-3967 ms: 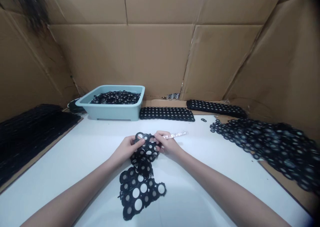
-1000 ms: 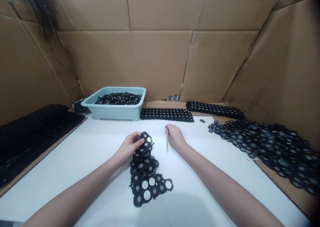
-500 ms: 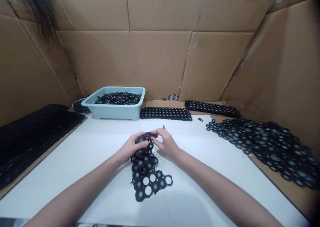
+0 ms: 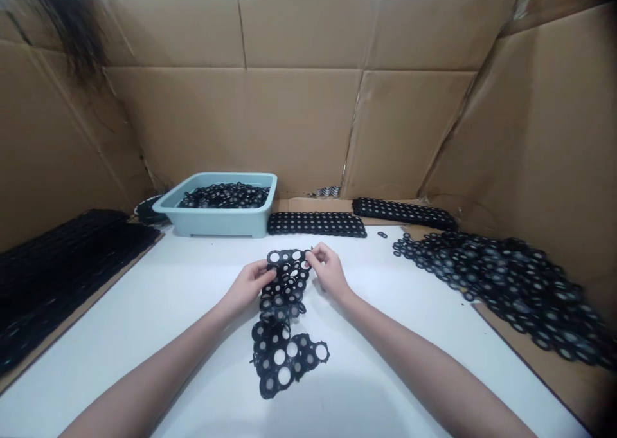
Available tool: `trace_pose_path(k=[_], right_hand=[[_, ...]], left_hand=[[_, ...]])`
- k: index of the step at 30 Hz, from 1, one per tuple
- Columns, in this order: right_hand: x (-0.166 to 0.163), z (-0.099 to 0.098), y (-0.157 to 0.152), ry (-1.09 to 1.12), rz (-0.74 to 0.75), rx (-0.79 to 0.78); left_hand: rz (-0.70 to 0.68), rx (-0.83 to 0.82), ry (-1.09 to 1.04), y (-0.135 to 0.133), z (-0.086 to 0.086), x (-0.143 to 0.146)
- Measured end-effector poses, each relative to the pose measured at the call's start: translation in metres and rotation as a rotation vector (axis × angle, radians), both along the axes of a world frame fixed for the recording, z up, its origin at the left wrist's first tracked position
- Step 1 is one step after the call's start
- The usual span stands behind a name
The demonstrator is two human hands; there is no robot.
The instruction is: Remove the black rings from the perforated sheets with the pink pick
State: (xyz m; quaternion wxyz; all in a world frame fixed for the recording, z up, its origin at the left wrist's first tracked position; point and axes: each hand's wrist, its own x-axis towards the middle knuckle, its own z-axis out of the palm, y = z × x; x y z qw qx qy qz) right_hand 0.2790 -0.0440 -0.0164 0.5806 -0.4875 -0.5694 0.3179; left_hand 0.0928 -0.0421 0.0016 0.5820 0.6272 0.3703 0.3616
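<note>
Cardboard wall boxes in a white counter. Black perforated ring sheet sits centre of the counter, long axis running front-to-back. Far end is up in the hands; near end lies flat and fans wider toward the person. Left hand is on the sheet's left edge, fingers closed narrow, pinching it. Right hand is at the far right corner, fingers also narrow, holding the rings. Sheet runs between the hands; left hand sits slightly nearer its middle. Beyond: teal plastic tub of rings, black strips along the back, loose ring pile on the right.
</note>
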Motion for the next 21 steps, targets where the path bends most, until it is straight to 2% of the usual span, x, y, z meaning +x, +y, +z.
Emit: trace_pose_path(k=[3, 7, 11, 14, 18, 21], right_hand=[[0.008, 0.013, 0.005, 0.111, -0.075, -0.025], [0.025, 0.038, 0.006, 0.127, -0.268, 0.127], [0.025, 0.063, -0.009, -0.159, -0.161, 0.242], [0.011, 0.082, -0.021, -0.38, -0.103, 0.412], [-0.007, 0.108, -0.027, -0.429, -0.109, 0.632], [-0.015, 0.12, -0.024, -0.43, -0.119, 0.708]], left_hand=[[0.07, 0.0, -0.007, 0.004, 0.002, -0.003], [0.16, -0.036, -0.101, 0.006, 0.012, -0.009], [0.126, -0.074, -0.188, 0.001, 0.037, -0.01], [0.047, -0.074, -0.216, -0.007, 0.064, -0.008], [0.008, -0.014, -0.197, -0.016, 0.093, -0.002], [0.032, 0.016, -0.175, -0.018, 0.107, 0.003]])
